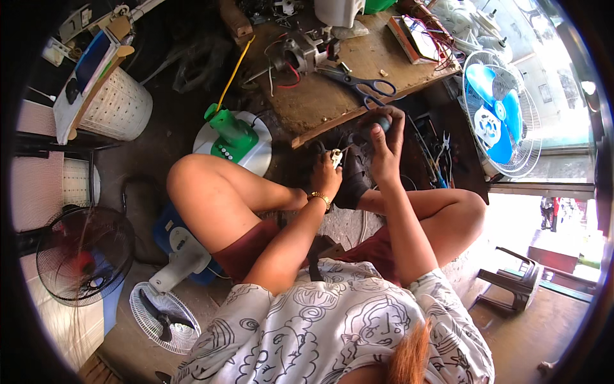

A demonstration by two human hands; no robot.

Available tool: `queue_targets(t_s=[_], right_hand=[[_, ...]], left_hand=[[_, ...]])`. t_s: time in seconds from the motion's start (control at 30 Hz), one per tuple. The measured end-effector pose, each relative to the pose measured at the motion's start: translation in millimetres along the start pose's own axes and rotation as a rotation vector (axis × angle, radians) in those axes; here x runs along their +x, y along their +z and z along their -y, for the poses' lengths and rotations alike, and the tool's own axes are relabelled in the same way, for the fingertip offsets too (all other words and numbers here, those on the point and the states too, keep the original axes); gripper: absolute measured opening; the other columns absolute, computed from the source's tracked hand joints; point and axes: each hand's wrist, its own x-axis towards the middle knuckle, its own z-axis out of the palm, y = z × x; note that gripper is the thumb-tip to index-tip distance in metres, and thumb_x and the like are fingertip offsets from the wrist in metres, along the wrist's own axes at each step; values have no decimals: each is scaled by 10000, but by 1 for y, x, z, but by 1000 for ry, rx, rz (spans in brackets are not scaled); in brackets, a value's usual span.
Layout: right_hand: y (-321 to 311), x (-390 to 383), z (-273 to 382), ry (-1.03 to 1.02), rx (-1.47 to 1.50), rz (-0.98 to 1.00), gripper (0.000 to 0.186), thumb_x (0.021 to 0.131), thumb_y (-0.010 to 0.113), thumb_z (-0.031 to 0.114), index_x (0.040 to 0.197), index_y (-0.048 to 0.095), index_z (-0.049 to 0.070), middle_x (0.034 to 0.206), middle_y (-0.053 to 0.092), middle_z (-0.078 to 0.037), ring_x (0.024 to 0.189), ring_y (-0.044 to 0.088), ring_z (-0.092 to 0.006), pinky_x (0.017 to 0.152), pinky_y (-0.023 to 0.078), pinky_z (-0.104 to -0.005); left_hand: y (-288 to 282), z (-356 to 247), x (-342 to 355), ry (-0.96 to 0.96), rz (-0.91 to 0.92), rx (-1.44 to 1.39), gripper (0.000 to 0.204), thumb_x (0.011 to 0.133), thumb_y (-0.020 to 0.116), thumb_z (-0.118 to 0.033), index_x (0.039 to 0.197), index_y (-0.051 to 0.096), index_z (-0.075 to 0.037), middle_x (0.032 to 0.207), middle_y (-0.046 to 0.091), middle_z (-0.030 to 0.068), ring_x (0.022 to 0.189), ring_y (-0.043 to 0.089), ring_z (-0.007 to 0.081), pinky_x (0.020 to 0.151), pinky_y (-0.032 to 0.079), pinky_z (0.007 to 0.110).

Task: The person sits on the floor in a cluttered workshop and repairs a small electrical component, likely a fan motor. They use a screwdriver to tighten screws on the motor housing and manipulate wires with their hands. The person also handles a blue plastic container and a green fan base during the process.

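My left hand (327, 176), with a gold band at its wrist, is closed round a small cream-coloured part (336, 157) with dark pieces beside it. My right hand (387, 146) is raised a little to the right, its thumb and fingers wrapped round a dark, round-ended handle (381, 121). The handle's other end points toward the left hand; its tip is too dark to make out. Just beyond the hands, dark-handled scissors (371, 87) lie on the wooden workbench (304, 115). A fan motor (304, 52) with red and white wires sits behind them.
A green-and-white fan base (236, 136) stands left of the bench. Pliers (446, 146) and other tools lie at the right. A blue-bladed fan (499, 110) stands far right; another fan (167, 320) lies at lower left. An open box (416, 40) rests on the bench.
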Motion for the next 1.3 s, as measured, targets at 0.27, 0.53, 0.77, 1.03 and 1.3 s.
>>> queue_targets(t_s=[0.27,0.53,0.77,1.03,1.3], right_hand=[[-9,4,-22,-267,-36,-52,252,959,499,298,1011,475,52,968,485,-82,885,470,-153,736,431,-270],[-11,0,-50,-177,236,-136,393,915,547,404,1021,483,31,931,534,-97,781,513,-167,706,439,-294],[25,1,-9,-261,-10,-32,259,961,486,233,915,533,-17,903,539,-91,811,499,-168,720,415,-302],[1,4,-52,-297,101,-130,370,912,571,379,942,455,29,972,488,-84,871,476,-161,788,386,-289],[-22,3,-19,5,176,116,289,978,443,292,998,531,18,943,573,-83,871,549,-169,812,428,-286]], left_hand=[[-16,17,21,63,276,-50,505,801,640,-129,1269,451,-108,1192,542,221,1063,553,406,898,463,454],[22,36,51,120,356,-8,659,753,704,-217,1309,369,-104,1144,606,201,1078,584,347,899,468,418],[24,103,98,47,354,-25,576,680,775,-205,1187,522,-106,1133,628,146,1058,605,290,881,479,369],[14,27,72,-296,545,-203,540,690,750,-103,1181,527,-67,1087,631,148,954,640,266,797,514,357],[31,45,67,-205,526,-297,528,640,756,-98,1129,573,-19,1101,625,162,1036,602,273,866,490,358]])
